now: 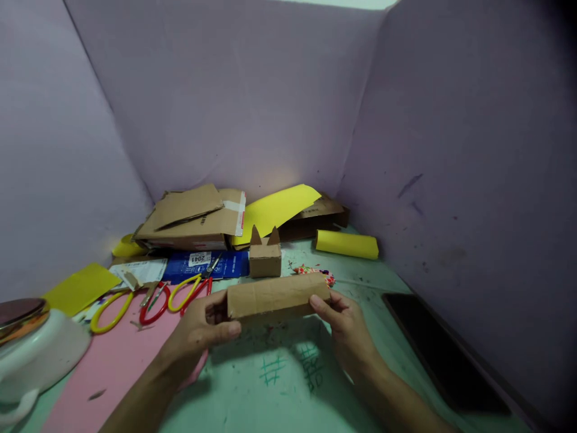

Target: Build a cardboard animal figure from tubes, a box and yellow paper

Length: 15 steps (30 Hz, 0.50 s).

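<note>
A long folded cardboard box (274, 299) is held level above the table between my two hands. My left hand (198, 331) grips its left end, thumb along the lower front edge and fingers behind. At the right end, my right hand (345, 322) has its thumb on the front face, the fingers mostly hidden behind. Just beyond the held box stands a small cardboard box with two pointed ears (265, 260). A patterned red and white item (311, 272) lies partly hidden behind the held box.
Red-handled scissors (155, 304) and yellow-handled scissors (112, 313) lie left on pink paper (108, 373). A white cup (45, 355) stands at the left edge. Flattened cardboard (189, 222), a yellow sheet (274, 210) and a yellow roll (347, 244) sit behind. A dark phone-like slab (442, 349) lies right.
</note>
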Each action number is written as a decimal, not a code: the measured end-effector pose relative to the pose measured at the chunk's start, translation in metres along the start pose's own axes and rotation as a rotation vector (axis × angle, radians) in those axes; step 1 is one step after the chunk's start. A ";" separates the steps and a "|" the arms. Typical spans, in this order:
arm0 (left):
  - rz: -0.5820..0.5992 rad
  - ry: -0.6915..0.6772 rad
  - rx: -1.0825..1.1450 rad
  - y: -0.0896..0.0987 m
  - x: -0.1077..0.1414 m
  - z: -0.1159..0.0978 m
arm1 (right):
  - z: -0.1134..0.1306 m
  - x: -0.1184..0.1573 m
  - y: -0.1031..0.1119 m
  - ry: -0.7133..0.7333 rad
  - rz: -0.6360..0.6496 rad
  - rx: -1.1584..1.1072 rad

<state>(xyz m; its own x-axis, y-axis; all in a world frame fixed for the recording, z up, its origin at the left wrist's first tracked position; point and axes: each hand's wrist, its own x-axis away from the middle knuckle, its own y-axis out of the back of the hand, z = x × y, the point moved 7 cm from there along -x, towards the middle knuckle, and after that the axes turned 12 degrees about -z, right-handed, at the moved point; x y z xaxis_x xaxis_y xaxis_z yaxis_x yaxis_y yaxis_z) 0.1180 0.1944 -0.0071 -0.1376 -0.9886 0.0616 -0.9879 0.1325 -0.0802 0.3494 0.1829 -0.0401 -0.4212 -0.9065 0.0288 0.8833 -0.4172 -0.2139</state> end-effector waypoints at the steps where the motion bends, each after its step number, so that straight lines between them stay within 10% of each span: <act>1: -0.023 0.004 0.014 0.007 -0.001 -0.002 | 0.000 -0.001 0.003 -0.016 -0.035 -0.024; 6: -0.325 -0.009 0.050 0.051 -0.007 -0.007 | 0.000 0.000 0.004 -0.061 -0.076 -0.065; 15: -0.380 -0.033 -0.224 0.024 -0.001 0.004 | -0.016 0.009 -0.012 -0.076 0.045 0.046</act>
<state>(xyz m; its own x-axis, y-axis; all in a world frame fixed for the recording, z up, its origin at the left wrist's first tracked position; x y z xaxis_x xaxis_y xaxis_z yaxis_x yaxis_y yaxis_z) 0.0944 0.1986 -0.0127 0.2368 -0.9715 0.0128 -0.9595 -0.2318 0.1599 0.3316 0.1810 -0.0525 -0.3655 -0.9260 0.0943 0.9103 -0.3768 -0.1712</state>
